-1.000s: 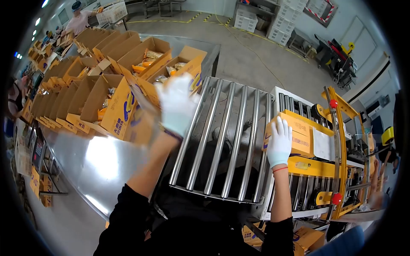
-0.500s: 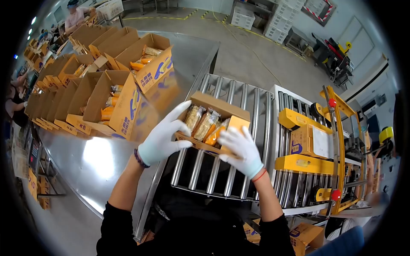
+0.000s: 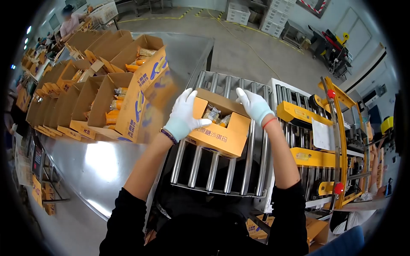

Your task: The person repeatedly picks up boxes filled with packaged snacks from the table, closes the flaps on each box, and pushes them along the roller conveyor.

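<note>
Both gloved hands are gripping the open carton (image 3: 218, 128) on the roller conveyor (image 3: 213, 170): left hand (image 3: 183, 115) clasping its left edge, right hand (image 3: 254, 105) its far flap; bare rollers are lying nearer.

Bright overhead light; glare on steel table (image 3: 102, 160) (fisheye-warped, dark corners).

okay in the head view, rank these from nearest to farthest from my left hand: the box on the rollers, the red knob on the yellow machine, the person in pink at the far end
1. Box on the rollers: under the left hand, touching it.
2. Red knob: off to the right, on the yellow machine.
3. Person in pink: far upper left, past the rows of open boxes.
</note>
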{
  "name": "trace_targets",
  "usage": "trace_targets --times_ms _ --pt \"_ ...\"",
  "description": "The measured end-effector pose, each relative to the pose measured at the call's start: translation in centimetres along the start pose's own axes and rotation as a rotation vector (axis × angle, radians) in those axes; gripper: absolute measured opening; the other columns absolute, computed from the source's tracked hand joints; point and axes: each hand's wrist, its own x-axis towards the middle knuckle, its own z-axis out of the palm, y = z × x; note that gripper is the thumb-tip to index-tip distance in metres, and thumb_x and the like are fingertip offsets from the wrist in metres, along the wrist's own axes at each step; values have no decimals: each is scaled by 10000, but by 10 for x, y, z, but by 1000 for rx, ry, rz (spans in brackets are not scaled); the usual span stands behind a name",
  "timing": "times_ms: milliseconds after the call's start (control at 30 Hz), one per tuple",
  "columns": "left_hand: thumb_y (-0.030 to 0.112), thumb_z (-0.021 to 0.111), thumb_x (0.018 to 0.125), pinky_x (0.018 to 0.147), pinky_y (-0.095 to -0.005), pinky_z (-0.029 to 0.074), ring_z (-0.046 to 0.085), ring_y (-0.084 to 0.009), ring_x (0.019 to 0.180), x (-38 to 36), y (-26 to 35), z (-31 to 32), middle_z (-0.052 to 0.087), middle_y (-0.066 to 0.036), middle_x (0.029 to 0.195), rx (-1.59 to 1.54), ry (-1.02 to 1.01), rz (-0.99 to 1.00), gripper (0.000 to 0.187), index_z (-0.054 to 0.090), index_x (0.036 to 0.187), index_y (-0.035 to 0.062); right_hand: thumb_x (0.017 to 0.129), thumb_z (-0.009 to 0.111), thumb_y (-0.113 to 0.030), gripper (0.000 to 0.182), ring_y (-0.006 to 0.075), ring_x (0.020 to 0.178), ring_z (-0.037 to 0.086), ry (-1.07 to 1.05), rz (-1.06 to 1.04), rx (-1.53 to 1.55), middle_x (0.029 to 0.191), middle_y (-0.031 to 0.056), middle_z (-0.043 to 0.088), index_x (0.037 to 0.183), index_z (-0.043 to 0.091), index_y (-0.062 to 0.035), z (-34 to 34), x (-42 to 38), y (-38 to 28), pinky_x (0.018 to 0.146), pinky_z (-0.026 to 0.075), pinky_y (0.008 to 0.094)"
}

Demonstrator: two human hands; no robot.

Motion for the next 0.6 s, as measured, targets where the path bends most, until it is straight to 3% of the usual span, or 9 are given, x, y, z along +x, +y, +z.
trace_targets --times_ms 67,167,267,367,400,467,500,533,600 --pt "458 944 686 1186 -428 397 431 -393 1433 -4 -5 4 400 -250 1544 -355 -13 -213 1143 363 1526 -55 1016 588 -380 492 397 1160 626 266 -327 -225 1217 232 680 1362 622 -33 8 -37 -34 1087 452 437" --pt "474 940 697 1194 -426 386 406 -403 1453 -5 -19 13 383 -275 1551 -437 -39 -194 1211 289 1548 -91 982 608 -354 491 377 1241 576 492 -629 -456 1254 179 632 1350 611 -29 33 -80 -38 1152 366 549" --pt "484 942 688 1199 -416 375 405 -399 1458 1 -2 6 398 -301 1533 -434 -53 -253 1233 281 1550 -99 1043 478 -471 598 428 1251 574 536 -412 -526 1317 202 642 1449 507 -34 36 -23 22 1187 305 566" --pt "475 945 686 1205 -418 367 401 -399 1464 4 17 -1 418 -305 1521 -463 -84 -247 1234 283 1549 -107 1079 322 -544 624 436 1147 655 76 -67 -307 1171 241 713 1368 558 -43 18 16 30 1118 366 559" --pt "463 952 680 1199 -434 368 410 -402 1449 1 5 20 432 -300 1507 -443 -7 -233 1193 328 1524 -105 1081 362 -509 578 413 1104 655 188 -101 -185 1148 235 713 1320 610 -45 22 6 15 1086 402 526" --pt "400 935 736 1133 -414 441 521 -338 1354 -3 -2 32 520 -247 1440 -459 49 -243 1005 428 1458 -82 1013 593 -333 427 385 983 617 626 -533 -424 1015 179 690 1281 631 -2 27 -32 -1 1095 406 522" --pt "400 935 736 1133 -414 441 521 -338 1354 -3 -3 29 520 -247 1440 -460 59 -256 1005 428 1458 -82 970 655 -320 487 361 977 618 575 -563 -452 1021 169 664 1301 600 34 28 -66 -12 1104 405 524" --pt "355 892 800 1079 -386 479 571 -286 1280 -3 -2 23 571 -205 1380 -735 -11 -274 863 468 1420 -69 912 726 -380 646 350 1073 616 442 -507 -491 1126 177 646 1360 550 51 34 -100 -23 1150 379 524" --pt "310 849 864 1025 -358 517 621 -235 1205 -1 5 16 622 -162 1320 -1012 -94 -295 721 507 1381 -57 715 870 -478 983 351 1382 481 259 -394 -521 1434 188 530 1456 472 31 64 -145 -3 1225 307 511"
